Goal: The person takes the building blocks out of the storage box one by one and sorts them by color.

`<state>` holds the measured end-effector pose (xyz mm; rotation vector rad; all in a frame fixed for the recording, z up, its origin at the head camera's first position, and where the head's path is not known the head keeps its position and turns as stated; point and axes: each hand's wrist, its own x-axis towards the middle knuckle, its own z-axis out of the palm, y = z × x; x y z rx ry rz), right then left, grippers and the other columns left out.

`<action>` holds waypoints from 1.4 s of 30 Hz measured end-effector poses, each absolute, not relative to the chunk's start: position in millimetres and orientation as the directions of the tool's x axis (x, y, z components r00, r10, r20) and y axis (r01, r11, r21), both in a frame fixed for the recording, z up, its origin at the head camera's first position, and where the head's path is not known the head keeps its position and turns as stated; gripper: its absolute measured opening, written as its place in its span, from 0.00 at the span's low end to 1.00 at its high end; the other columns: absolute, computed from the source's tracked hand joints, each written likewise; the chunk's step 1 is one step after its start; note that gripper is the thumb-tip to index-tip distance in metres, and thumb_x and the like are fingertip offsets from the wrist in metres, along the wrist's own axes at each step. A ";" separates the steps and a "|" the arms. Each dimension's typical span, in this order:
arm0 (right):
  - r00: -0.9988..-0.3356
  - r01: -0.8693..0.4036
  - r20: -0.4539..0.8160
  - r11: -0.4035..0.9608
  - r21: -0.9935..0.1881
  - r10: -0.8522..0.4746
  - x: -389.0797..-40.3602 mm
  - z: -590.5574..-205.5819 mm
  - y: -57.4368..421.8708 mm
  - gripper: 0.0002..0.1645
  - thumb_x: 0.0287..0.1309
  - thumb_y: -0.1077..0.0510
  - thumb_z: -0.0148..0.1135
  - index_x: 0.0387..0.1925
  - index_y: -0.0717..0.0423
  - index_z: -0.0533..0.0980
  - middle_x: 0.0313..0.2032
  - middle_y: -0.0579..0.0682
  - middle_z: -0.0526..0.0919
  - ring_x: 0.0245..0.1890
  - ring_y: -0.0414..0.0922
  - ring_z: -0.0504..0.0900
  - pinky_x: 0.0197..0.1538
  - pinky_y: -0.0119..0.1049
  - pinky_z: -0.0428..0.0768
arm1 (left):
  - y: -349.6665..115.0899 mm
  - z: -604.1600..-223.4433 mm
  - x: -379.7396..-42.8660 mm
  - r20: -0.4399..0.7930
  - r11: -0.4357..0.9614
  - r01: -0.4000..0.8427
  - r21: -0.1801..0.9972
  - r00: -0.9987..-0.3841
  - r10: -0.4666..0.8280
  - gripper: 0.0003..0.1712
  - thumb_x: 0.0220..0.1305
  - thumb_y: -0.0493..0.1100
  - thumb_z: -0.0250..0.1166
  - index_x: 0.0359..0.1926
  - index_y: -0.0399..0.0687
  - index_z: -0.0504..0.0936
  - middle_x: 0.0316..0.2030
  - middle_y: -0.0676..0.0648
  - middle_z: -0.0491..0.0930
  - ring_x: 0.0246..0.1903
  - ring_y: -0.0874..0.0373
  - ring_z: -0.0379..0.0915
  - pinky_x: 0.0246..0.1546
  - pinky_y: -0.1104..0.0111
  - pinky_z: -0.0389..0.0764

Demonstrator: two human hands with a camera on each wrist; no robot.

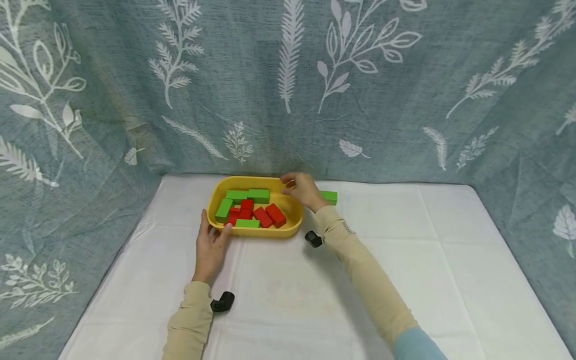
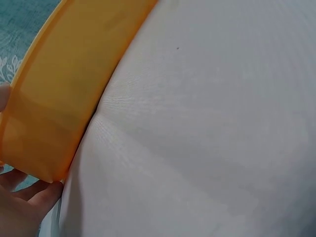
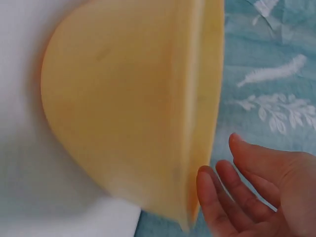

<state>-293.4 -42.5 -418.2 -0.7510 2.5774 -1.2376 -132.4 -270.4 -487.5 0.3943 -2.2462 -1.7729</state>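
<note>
A yellow plastic tub [image 1: 294,225] stands at the back of the table, holding several red blocks [image 1: 276,215] and green blocks [image 1: 258,195]. My left hand [image 1: 210,252] grips its front left corner, thumb at the front rim and fingers along the left wall. In the left wrist view, fingertips [image 2: 48,195] rest against the tub's lower edge. My right hand [image 1: 305,190] is over the back right rim with nothing between thumb and fingers. The right wrist view shows its loosely bent fingers [image 3: 210,190] right at the rim, thumb apart.
One green block [image 1: 329,198] lies on the table right of the tub, partly behind the right wrist. A white cloth [image 1: 405,260] covers the table. Grey-green leaf-patterned curtains [image 1: 252,90] hang behind and at both sides. Black wrist cameras [image 1: 223,302] sit by each wrist.
</note>
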 end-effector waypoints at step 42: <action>-0.869 -0.437 0.114 0.640 -0.632 -0.481 -287.4 -445.0 -97.9 0.28 0.54 0.67 0.70 0.58 0.62 0.77 0.52 0.57 0.83 0.52 0.50 0.80 0.56 0.39 0.80 | -271.2 -492.4 -131.0 0.054 0.221 -0.032 0.975 -0.927 -0.372 0.49 0.70 0.49 0.61 0.78 0.48 0.39 0.76 0.44 0.43 0.71 0.43 0.53 0.69 0.56 0.63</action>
